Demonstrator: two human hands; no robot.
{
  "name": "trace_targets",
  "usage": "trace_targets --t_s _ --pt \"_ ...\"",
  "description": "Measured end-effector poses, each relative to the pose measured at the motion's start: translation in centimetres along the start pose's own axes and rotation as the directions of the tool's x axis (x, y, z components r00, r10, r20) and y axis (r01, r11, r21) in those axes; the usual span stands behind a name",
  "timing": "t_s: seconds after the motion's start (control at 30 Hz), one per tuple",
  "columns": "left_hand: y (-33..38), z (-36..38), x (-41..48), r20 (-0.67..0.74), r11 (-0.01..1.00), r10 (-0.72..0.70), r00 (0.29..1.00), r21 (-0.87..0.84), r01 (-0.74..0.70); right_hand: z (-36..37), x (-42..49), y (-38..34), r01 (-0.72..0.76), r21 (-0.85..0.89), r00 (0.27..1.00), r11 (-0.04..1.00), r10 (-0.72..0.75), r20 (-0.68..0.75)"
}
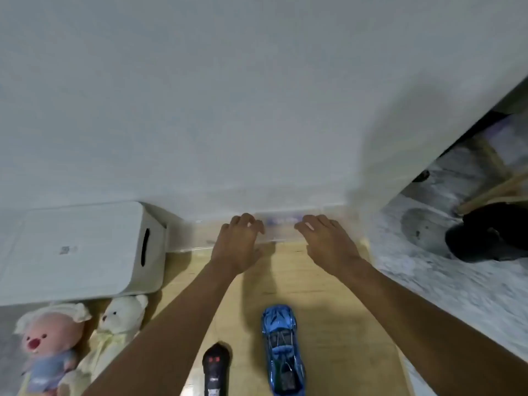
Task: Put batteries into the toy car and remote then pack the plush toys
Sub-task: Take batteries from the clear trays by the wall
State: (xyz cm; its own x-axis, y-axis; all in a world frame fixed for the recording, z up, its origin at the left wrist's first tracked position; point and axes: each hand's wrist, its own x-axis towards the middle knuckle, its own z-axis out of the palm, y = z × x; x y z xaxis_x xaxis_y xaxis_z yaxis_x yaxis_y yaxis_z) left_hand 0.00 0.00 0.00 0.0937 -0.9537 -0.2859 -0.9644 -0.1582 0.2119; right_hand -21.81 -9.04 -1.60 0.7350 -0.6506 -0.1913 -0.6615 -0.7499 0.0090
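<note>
Two hands reach beyond the car (pixel 278 350). The left hand (pixel 240 238) and right hand (pixel 328 241) bend their fingers on a blurred clear pack (pixel 281 221) at the wall (pixel 257 95); I cannot tell whether they grip it. The car's long axis points at the wall. Left of the car lies the remote (pixel 216 370), parallel, then a bear (pixel 123 318), a pink plush (pixel 48 341) and a white box (pixel 83 250), all on a wooden table (pixel 328 310). Marbled floor (pixel 428 267) lies to the car's right.

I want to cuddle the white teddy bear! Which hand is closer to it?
Left. The left hand is farther along and to the right of the white teddy bear; the right hand lies farther right still, beyond the left hand.
</note>
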Motion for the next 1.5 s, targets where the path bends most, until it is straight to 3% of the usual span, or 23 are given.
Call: trace_targets --t_s 0.27,0.4,0.63,0.77,0.9,1.0,1.1,1.17,1.3,1.37,1.5 --pt "0.0 2.3 2.2 -0.214 0.966 0.090 0.973 0.258 -0.032 1.6 2.0 0.6 0.026 -0.125 0.981 0.992 -0.049 -0.186" --pt "-0.3 2.8 2.1 -0.303 0.934 0.246 0.921 0.327 -0.142 2.2 2.1 0.7 0.063 -0.109 0.975 0.992 -0.085 -0.206" --pt "-0.8 2.8 1.8 -0.330 0.921 0.336 0.882 0.311 -0.234 1.4 1.7 0.8 0.082 -0.021 0.985 0.996 -0.084 -0.148" --pt "-0.4 3.3 1.8 -0.359 0.946 0.209 0.909 0.311 -0.095 0.9 1.6 1.1 0.084 0.060 0.978 0.995 -0.071 -0.195" --pt "0.0 4.5 1.3 -0.373 0.981 0.004 0.928 0.181 0.068 -0.5 1.7 1.9 0.109 0.194 0.978 0.975 -0.070 -0.195" --pt "0.1 4.1 1.0 -0.376 0.982 -0.131 0.917 0.079 0.173 -2.2 2.1 3.2 0.080 0.401 0.979 0.913 0.004 -0.204" --pt "0.4 3.9 0.7 -0.362 0.979 -0.160 0.918 0.064 0.196 -3.2 2.4 3.9 0.058 0.518 0.949 0.853 0.113 -0.293" --pt "0.3 3.9 0.7 -0.356 0.973 -0.178 0.917 0.076 0.219 -3.3 2.4 3.6 0.032 0.491 0.886 0.871 0.203 -0.417" --pt "0.4 3.7 0.6 -0.339 0.970 -0.189 0.922 0.081 0.228 -1.8 2.4 2.5 -0.023 0.352 0.759 0.936 0.246 -0.603" --pt "0.4 3.5 0.6 -0.336 0.972 -0.190 0.922 0.068 0.225 -0.9 2.2 2.0 -0.074 0.345 0.771 0.936 0.273 -0.575" --pt "0.3 3.2 0.6 -0.375 0.977 -0.184 0.909 0.035 0.212 0.5 1.1 1.4 -0.154 0.265 0.867 0.952 0.259 -0.426"
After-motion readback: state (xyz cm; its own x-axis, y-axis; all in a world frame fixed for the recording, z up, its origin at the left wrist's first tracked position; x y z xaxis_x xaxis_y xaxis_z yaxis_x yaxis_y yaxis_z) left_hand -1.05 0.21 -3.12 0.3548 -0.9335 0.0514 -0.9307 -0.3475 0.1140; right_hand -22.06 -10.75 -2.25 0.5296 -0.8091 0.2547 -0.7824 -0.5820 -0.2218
